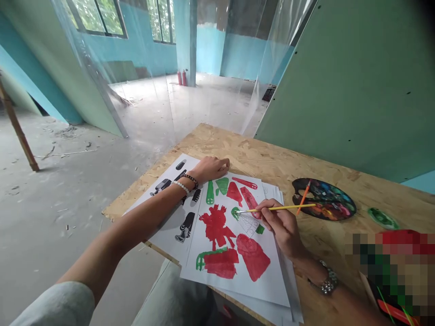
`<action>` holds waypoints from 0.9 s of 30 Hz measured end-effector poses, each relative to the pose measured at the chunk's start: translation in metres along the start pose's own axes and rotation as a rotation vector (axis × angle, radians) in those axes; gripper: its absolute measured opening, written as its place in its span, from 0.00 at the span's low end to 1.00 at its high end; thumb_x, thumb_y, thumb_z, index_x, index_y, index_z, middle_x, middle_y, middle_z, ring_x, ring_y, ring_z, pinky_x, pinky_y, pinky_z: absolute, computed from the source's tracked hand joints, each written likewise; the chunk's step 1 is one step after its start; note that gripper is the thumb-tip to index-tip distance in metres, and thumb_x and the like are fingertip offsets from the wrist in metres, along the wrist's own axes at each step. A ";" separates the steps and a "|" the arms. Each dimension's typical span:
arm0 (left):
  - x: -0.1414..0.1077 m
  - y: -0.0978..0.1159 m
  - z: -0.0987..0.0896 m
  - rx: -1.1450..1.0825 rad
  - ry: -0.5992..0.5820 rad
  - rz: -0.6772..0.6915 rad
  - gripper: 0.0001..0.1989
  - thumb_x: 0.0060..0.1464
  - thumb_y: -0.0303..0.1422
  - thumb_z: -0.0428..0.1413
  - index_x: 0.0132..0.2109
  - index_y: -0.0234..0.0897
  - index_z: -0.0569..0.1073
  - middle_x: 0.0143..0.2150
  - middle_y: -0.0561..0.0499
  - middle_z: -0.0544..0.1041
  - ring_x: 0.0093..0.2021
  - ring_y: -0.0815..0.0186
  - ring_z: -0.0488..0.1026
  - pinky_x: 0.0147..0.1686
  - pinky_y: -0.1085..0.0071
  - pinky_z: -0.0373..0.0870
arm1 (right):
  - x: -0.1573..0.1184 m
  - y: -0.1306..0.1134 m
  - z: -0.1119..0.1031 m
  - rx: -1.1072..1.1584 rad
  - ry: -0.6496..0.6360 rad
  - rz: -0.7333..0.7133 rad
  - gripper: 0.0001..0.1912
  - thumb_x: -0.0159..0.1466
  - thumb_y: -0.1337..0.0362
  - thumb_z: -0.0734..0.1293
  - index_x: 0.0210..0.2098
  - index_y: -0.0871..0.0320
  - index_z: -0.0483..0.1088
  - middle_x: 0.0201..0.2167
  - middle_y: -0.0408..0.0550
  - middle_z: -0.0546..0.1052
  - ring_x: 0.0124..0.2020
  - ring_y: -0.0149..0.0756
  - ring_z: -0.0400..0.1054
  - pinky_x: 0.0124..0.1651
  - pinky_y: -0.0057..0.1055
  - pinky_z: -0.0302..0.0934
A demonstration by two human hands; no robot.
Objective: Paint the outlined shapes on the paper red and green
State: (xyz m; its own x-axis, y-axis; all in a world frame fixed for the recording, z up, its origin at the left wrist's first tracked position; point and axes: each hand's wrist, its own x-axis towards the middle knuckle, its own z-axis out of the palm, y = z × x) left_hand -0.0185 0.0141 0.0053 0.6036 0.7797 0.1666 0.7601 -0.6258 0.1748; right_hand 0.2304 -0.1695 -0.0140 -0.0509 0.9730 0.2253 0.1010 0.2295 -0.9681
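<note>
A yellow paintbrush (288,207) is pinched in my right hand (280,224), its tip touching a small green patch near the middle of a white sheet (217,242). Red and green painted shapes cover much of that sheet, and an outlined fan-like figure lies under the brush. My left hand (212,168) rests at the sheet's top left edge, fingers curled; what they hold, if anything, is hidden. Beneath my left forearm lies a second sheet (163,226) with black printed figures.
On the wooden board table (238,151), a dark paint palette (326,194) with an orange stick (303,197) across it lies to the right. Beyond it are a green-stained dish (383,218) and blurred items. A green panel (356,90) stands behind.
</note>
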 end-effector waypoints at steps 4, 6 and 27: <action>-0.001 0.002 -0.003 0.004 -0.005 -0.004 0.18 0.73 0.38 0.49 0.58 0.40 0.80 0.35 0.45 0.83 0.35 0.57 0.78 0.34 0.65 0.57 | -0.001 0.000 -0.001 -0.022 -0.032 -0.045 0.19 0.72 0.46 0.71 0.37 0.55 0.80 0.28 0.47 0.76 0.23 0.28 0.57 0.24 0.29 0.53; -0.001 0.002 -0.003 0.004 -0.007 -0.002 0.18 0.72 0.37 0.50 0.58 0.41 0.80 0.35 0.46 0.83 0.35 0.58 0.78 0.34 0.65 0.58 | -0.002 0.002 -0.002 -0.007 -0.032 -0.043 0.19 0.73 0.46 0.71 0.37 0.55 0.79 0.28 0.46 0.75 0.22 0.28 0.57 0.24 0.29 0.53; 0.004 -0.004 0.004 -0.018 0.012 0.008 0.17 0.71 0.38 0.49 0.56 0.41 0.80 0.32 0.48 0.81 0.32 0.60 0.73 0.34 0.64 0.56 | -0.002 0.002 -0.003 0.015 0.045 -0.016 0.20 0.72 0.44 0.71 0.37 0.55 0.77 0.27 0.44 0.75 0.22 0.29 0.58 0.24 0.30 0.54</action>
State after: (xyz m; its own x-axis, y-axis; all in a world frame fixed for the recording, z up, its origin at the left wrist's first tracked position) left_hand -0.0181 0.0192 0.0013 0.6069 0.7741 0.1800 0.7505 -0.6328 0.1907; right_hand 0.2336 -0.1711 -0.0166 -0.0078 0.9694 0.2452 0.0852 0.2450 -0.9658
